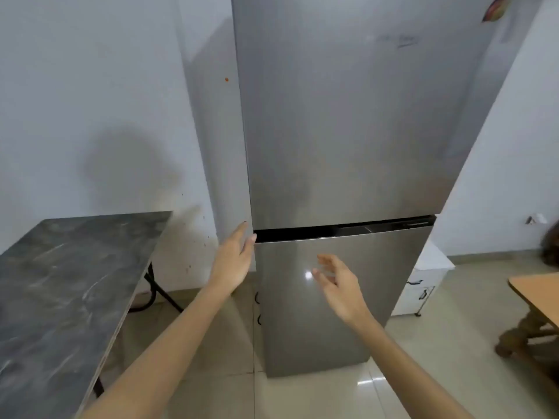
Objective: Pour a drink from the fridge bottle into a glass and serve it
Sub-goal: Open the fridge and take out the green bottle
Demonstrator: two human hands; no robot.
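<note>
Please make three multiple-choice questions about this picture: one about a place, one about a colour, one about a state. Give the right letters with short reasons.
1. Where is the left hand?
A. at the left edge of the fridge, near the gap between its doors
B. flat on the dark table
C. on the wooden table

2. What colour is the fridge?
A. red
B. silver-grey
C. black

3. What is the state of the fridge doors?
A. upper wide open
B. lower wide open
C. both shut

Answers:
1 A, the fingers reach the fridge edge by the gap.
2 B, both doors look like brushed metal.
3 C, no shelves or inside show.
</note>
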